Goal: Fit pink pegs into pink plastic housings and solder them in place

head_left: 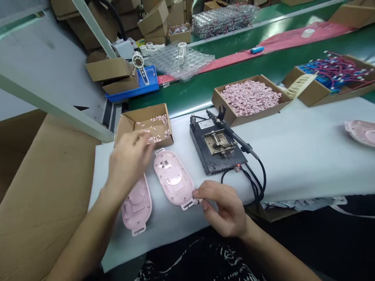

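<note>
My left hand [129,158], smeared by motion, is over the near edge of a small cardboard box [129,124] with tiny pink plastic pieces [159,120] scattered in it. Whether its fingers hold anything cannot be made out. My right hand [224,208] is closed in a pinch on a small pink plastic part [197,201], beside the lower end of a pink oval plastic shell [178,185]. This shell lies with its hollow side up and has a slotted tab at each end. A second pink shell [137,207] lies to its left, partly hidden by my left forearm.
A black soldering-type device [205,156] with a cabled pen [234,136] stands at centre. Behind are a box of pink parts [252,97] and a box of blue cells with wires [331,74]. Another pink shell [363,132] lies far right. A large carton [43,187] borders the left.
</note>
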A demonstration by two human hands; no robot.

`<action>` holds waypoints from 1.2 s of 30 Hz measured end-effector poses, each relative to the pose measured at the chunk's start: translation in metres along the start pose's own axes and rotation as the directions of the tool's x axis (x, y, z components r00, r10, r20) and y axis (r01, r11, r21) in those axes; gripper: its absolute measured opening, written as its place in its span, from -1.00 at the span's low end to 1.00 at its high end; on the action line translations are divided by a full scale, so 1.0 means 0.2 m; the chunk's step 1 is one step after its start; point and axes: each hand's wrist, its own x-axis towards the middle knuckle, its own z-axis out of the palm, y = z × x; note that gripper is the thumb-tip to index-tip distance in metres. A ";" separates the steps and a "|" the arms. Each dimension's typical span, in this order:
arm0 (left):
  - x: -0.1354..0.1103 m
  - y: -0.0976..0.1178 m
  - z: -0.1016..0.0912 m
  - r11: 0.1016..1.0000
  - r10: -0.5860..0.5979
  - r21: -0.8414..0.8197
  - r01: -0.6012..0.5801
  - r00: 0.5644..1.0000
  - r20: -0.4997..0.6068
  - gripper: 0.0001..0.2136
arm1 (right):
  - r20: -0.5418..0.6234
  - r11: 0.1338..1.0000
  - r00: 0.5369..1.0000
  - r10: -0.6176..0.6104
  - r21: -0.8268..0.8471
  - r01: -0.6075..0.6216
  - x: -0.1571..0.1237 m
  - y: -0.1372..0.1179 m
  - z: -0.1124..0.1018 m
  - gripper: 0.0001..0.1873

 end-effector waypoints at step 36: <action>-0.59 0.40 0.27 0.605 -0.333 -0.767 0.213 0.943 -0.001 -0.19 | 0.151 0.867 0.947 0.282 -0.462 -0.185 0.08 0.02 0.19 -0.93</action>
